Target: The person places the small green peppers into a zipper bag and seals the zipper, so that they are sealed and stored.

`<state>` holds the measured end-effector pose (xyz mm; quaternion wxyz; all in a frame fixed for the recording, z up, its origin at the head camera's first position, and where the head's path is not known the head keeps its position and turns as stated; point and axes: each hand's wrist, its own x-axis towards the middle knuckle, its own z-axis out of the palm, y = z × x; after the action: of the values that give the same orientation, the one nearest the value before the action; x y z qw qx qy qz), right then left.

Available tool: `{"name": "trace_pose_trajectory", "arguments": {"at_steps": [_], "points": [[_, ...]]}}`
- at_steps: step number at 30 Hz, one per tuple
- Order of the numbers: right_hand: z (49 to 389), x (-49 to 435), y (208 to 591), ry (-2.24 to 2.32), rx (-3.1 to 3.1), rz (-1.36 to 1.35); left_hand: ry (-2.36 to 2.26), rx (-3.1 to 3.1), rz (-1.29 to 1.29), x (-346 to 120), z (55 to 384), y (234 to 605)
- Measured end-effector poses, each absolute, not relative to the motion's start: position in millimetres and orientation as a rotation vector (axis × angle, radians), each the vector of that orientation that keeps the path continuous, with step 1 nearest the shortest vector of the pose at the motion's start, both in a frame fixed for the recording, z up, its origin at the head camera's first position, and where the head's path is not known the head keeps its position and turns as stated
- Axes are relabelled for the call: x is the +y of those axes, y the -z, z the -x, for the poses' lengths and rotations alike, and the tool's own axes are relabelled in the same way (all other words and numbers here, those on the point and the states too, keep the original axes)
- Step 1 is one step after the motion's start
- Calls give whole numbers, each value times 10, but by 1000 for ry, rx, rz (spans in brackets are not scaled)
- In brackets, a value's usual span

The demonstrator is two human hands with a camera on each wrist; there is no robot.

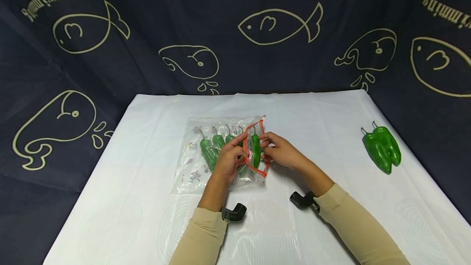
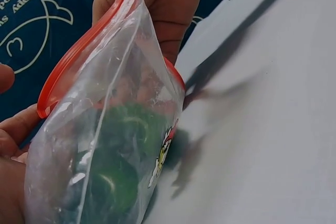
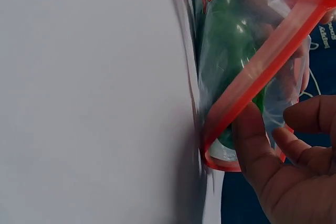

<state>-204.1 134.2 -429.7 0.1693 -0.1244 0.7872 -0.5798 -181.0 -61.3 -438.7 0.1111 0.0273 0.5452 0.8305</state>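
Observation:
A clear zip bag (image 1: 184, 179) with a red zip rim lies on the table, its mouth facing right. Several green peppers (image 1: 208, 154) with hooked stems show through the plastic in a row. My left hand (image 1: 228, 160) holds the upper layer of the bag near the red rim, keeping the mouth apart. At the mouth stands one more green pepper (image 1: 256, 150), upright inside the rim. My right hand (image 1: 281, 150) is beside it, fingers spread and thumb (image 3: 249, 129) against the red edge and pepper. In the left wrist view the plastic (image 2: 121, 87) bulges over the peppers.
Two green peppers (image 1: 380, 148) lie side by side near the table's right edge. A white cloth (image 1: 128, 167) covers the table. Dark curtains (image 1: 206, 19) with fish and whale drawings hang behind and at the sides. A clear plastic sheet (image 1: 268, 228) lies in front.

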Motion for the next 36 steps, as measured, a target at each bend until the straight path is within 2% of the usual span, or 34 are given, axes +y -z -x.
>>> {"name": "trace_pose_trajectory", "arguments": {"at_steps": [21,36], "points": [[2091,1182,4329,1786,2021,296,-2405,1649,-46,-615,1800,4349],[2084,1402,4288,1753,2119,347,-2400,1653,-40,-606,1807,4365]]}}
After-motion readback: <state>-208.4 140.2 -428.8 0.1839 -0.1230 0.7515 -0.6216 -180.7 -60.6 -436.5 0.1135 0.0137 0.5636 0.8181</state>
